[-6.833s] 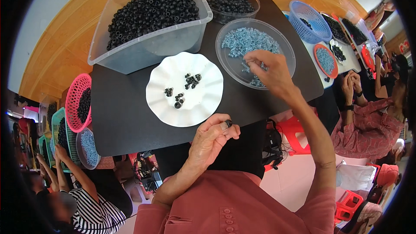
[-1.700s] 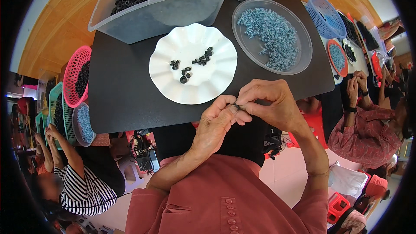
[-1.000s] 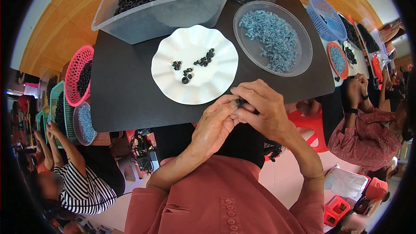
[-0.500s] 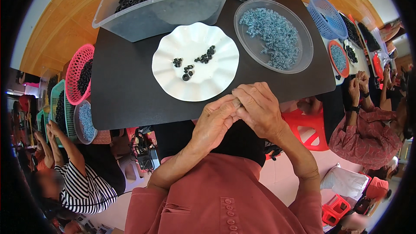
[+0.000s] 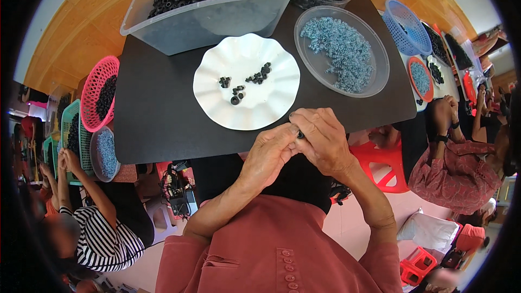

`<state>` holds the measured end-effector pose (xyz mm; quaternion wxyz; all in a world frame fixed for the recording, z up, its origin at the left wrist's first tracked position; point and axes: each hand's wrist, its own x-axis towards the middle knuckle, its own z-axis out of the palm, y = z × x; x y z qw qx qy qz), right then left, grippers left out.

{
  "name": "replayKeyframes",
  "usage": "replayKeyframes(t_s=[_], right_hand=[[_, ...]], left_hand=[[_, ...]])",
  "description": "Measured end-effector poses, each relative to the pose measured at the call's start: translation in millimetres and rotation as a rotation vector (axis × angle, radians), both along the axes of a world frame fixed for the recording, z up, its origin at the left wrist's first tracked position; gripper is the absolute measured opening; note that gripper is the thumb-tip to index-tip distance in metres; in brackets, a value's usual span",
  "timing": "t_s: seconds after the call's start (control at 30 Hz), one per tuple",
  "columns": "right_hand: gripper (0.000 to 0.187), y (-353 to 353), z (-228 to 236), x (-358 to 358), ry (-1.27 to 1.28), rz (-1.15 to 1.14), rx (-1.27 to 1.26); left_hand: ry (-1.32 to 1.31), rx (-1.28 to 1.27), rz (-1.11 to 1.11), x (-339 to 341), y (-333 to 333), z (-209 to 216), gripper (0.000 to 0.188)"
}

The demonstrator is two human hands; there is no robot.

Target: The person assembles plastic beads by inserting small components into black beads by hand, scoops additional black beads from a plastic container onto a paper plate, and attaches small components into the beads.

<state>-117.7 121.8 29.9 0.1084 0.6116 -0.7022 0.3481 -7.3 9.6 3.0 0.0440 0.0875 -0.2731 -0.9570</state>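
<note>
Black plastic piece [image 5: 300,135] sits at the meeting fingertips of the left hand [image 5: 271,149] and the right hand [image 5: 328,144], both curled tight on it and mostly hiding it — whether another part is tucked inside, I cannot tell. They meet just off the near edge of the dark tabletop [image 5: 163,125], right of its middle. Farther in, a scalloped white plate [image 5: 247,120] carries three small clusters of black fittings [image 5: 259,74]; whether those are finished is unclear. Toward the right edge, a clear round dish [image 5: 316,65] holds bluish spring-like pieces [image 5: 344,49]. A clear plastic bin [image 5: 228,24] full of black parts fills the far left corner; a round tub [image 5: 339,4] holds more at the far right. Work on this one piece looks midway, with most of the stock seemingly left.
</note>
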Motion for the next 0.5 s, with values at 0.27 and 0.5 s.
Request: replayKeyframes(t_s=[0.27, 0.5], right_hand=[[0.015, -16.1, 37.6, -49.7, -0.430, -0.103, -0.007], [0.025, -75.5, 74.1, -212.8, -0.178, -0.457, -0.076]], left_hand=[[0.024, 0.003, -0.053, -0.5, 0.6, -5.7, 0.031], [0.046, -0.021, -0.080, -4.8, 1.5, -5.6, 0.030]])
